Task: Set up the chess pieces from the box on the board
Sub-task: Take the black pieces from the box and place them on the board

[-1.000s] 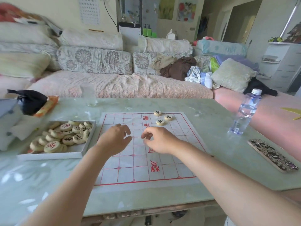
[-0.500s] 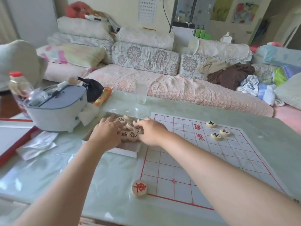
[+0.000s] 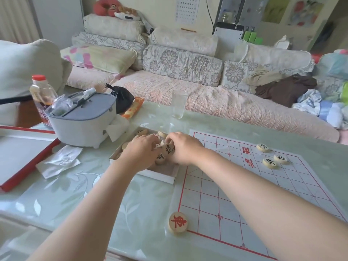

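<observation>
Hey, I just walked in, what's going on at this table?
A person is setting up a Chinese chess set. The left hand and right hand are both down in the white box of wooden pieces beside the board, fingers among the pieces. Whether either has hold of one is hidden. Three black-lettered pieces sit at the board's far side, and one red-lettered piece lies at its near left corner.

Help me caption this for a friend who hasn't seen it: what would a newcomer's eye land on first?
The left hand and right hand meet in the white box of wooden pieces beside the board. A red-marked piece sits on its near left corner, and three black-marked pieces cluster on its far side.
</observation>
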Motion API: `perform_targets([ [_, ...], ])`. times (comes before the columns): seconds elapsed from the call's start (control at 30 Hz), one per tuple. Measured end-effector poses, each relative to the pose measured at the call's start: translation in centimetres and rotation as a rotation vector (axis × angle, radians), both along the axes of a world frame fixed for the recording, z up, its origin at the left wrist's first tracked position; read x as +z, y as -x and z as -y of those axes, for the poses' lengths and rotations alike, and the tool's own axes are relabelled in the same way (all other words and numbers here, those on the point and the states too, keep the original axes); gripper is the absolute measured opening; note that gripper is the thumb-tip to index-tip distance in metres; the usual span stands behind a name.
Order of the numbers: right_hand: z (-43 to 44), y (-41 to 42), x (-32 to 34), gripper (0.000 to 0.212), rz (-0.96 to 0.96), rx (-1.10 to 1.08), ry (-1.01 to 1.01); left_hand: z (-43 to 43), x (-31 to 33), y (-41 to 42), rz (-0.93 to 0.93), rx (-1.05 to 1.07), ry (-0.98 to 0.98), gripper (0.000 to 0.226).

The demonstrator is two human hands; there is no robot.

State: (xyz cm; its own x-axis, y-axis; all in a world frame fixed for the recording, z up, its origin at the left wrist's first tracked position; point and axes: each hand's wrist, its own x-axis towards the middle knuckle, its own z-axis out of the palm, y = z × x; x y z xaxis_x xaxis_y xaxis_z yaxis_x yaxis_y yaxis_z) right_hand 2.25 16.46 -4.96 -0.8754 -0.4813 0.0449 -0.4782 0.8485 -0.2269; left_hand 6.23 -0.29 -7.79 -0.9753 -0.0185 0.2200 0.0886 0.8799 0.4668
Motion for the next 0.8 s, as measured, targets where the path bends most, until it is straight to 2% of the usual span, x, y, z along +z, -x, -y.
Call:
perform_targets([
  [0.2,-0.1,-0.8,1.1,0.038,0.077,0.048,0.363,-1.4,1.8,-0.4,0.043,0.098,-0.457,0.02],
  [0.3,0.1,-0.5,0.5,0.045,0.103,0.029,0.381,-0.9,2.2,-0.6,-0.008,0.153,-0.569,0.012],
  [0.37,0.4,-0.3,-0.1,0.056,0.117,0.013,0.257,-0.4,2.5,-0.8,-0.041,0.196,-0.496,0.009],
  [0.5,1.4,-0.1,-1.9,0.073,0.055,-0.006,0.021,0.5,2.1,-0.6,-0.034,0.252,-0.367,0.022],
  [0.63,2.5,0.1,-3.2,0.057,-0.011,0.0,-0.048,0.8,1.5,-0.5,-0.019,0.26,-0.28,0.025],
  [0.8,1.7,-0.3,-2.1,0.051,-0.011,0.021,0.063,0.1,1.7,-0.2,-0.068,0.251,-0.203,0.023],
])
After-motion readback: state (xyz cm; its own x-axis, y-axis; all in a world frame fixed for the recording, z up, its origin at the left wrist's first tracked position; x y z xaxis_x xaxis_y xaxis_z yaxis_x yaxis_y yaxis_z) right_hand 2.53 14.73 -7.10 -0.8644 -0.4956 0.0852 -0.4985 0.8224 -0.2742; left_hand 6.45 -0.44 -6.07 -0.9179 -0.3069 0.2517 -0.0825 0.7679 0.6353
